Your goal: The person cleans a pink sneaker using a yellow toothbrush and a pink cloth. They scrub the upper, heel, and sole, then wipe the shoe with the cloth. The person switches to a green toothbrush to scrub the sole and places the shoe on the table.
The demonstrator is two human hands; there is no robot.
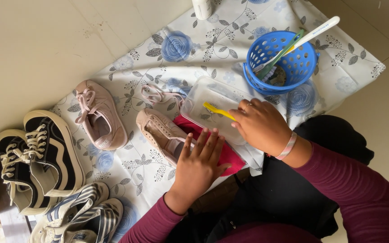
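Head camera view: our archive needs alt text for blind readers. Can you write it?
A person's right hand holds a yellow brush over a clear plastic tray, while the left hand presses flat on a pink shoe lying on a red cloth. Around them, on a floral sheet, are another pink shoe, loose laces and a blue basket of brushes.

Soft, even daylight fills the scene, brightest toward 12 o'clock on the pale floor (46, 40). Shadows are faint and short. Focus is sharp throughout, with slight wide-angle stretching at the edges.
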